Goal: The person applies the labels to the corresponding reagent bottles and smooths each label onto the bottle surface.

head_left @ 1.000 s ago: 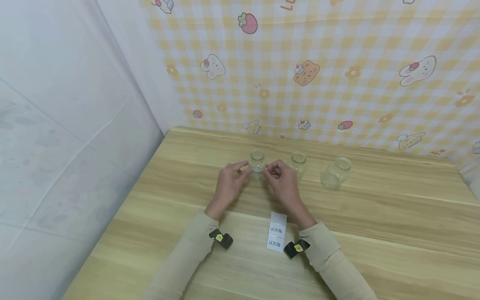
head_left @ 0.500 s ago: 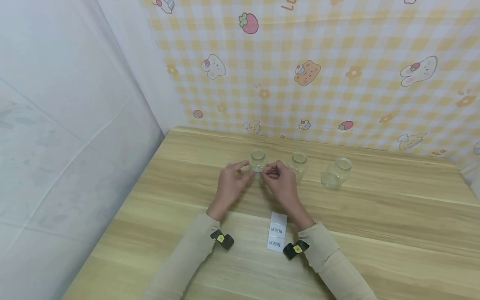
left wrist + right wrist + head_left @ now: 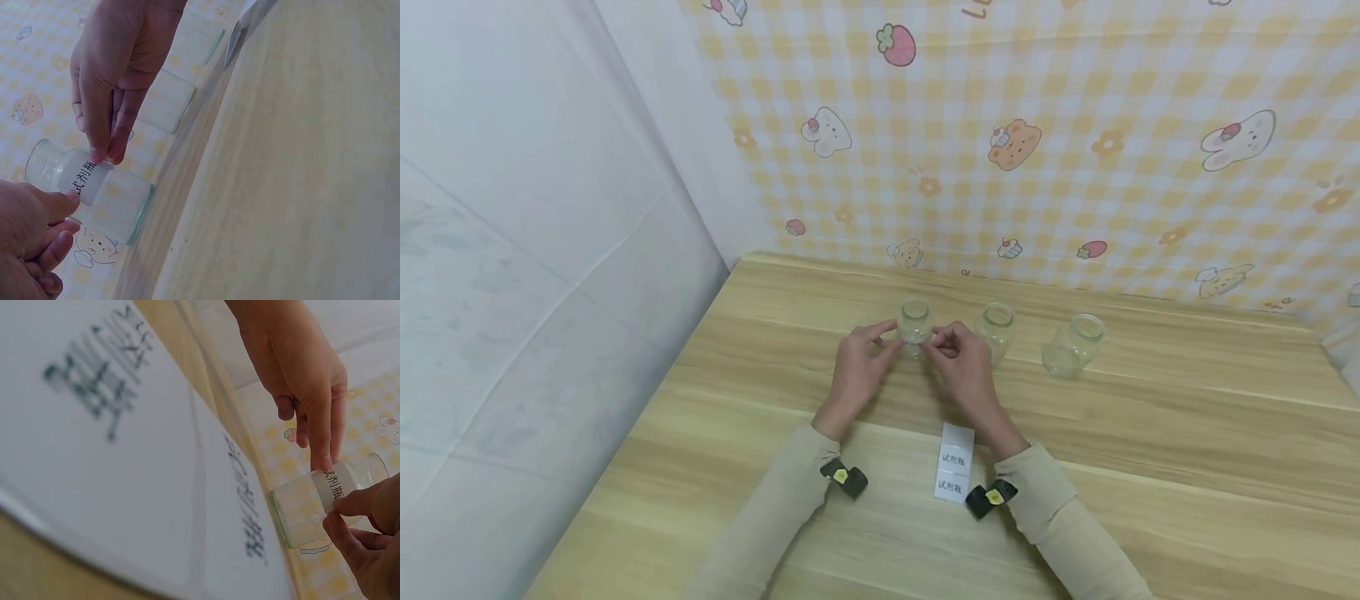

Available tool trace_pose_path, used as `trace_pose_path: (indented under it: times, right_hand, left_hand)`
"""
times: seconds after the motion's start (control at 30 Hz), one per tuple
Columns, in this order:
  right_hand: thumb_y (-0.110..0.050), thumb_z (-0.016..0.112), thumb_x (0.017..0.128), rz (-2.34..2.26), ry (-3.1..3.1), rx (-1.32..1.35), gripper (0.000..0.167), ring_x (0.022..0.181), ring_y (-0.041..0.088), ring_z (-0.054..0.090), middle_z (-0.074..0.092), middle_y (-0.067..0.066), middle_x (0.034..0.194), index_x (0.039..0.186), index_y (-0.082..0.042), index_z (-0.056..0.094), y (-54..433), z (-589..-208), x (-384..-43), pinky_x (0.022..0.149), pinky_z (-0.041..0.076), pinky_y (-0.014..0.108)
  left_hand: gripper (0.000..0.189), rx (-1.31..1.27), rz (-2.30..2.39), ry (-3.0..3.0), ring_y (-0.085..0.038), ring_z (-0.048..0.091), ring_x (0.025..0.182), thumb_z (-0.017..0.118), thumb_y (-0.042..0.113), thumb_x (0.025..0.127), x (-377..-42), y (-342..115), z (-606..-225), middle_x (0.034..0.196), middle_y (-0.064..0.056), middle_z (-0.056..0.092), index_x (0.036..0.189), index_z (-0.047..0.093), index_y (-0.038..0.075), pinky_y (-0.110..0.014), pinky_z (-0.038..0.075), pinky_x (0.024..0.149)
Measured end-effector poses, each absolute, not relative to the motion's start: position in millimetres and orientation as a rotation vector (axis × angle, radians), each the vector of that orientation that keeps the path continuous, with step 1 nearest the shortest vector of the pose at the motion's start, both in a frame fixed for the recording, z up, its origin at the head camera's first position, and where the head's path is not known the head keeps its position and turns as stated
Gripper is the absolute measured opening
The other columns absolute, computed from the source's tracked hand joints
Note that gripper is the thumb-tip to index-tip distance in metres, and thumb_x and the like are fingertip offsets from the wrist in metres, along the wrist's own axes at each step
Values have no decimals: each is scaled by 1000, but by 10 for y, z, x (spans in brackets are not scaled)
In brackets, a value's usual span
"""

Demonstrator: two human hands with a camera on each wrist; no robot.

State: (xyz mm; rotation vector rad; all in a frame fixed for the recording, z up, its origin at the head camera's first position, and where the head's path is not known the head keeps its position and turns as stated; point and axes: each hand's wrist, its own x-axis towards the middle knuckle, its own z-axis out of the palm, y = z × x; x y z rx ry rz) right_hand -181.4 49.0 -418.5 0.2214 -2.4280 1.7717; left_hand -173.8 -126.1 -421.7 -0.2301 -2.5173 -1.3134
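Left hand [image 3: 856, 367], right hand [image 3: 968, 368] touching label [image 3: 86, 179], jar [image 3: 124, 205] between

The left arm [image 3: 767, 517] reaches in from the near left, the right arm [image 3: 1078, 525] from the near right, both slanting inward. The left hand [image 3: 856, 367] extends its thumb [image 3: 889, 353] and index finger [image 3: 880, 329] rightward, tips apart; the right hand [image 3: 967, 365] points leftward, thumb and index tips pinched together, other fingers curled.

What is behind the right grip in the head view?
Behind the right grip stands the middle glass jar: its round rim and right side show. The grip covers part of its lower left side. The wooden table directly behind the grip cannot be seen either.
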Motion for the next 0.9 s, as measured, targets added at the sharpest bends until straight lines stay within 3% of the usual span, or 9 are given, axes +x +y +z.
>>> trace_pose_path:
  times: [0.17, 0.5, 0.77, 0.9]
  right_hand:
    - [6, 71, 94, 1739, -2461, 236, 11, 102, 36, 74, 72, 25, 116, 91, 4, 60, 506, -4190, -1815, 83, 59, 26]
    - [9, 68, 94, 1726, -2466, 271, 8, 105, 38, 73, 72, 26, 118, 93, 5, 61, 500, -4169, -1817, 86, 60, 31]
    - [10, 66, 95, 1691, -2464, 314, 8, 105, 39, 73, 72, 26, 117, 92, 5, 62, 501, -4180, -1815, 87, 60, 40]
    - [10, 65, 96, 1698, -2467, 322, 8, 107, 39, 72, 71, 26, 119, 92, 5, 62, 500, -4185, -1820, 89, 59, 41]
  left_hand:
    - [29, -249, -1293, -2513, -26, 68, 87, 73, 3, 95, -1740, -1271, -4229, 111, -19, 75, 123, 71, -2, -33, 54, 74]
    - [31, -268, -1279, -2507, -27, 68, 84, 69, -7, 94, -1734, -1284, -4225, 106, -22, 74, 125, 69, -4, -20, 41, 52]
    - [33, -263, -1269, -2527, -24, 63, 76, 67, -8, 95, -1729, -1288, -4222, 105, -21, 73, 128, 68, -5, -19, 38, 49]
    - [34, -249, -1272, -2541, -25, 64, 78, 66, -8, 95, -1728, -1289, -4226, 106, -21, 73, 129, 67, -4, -19, 40, 53]
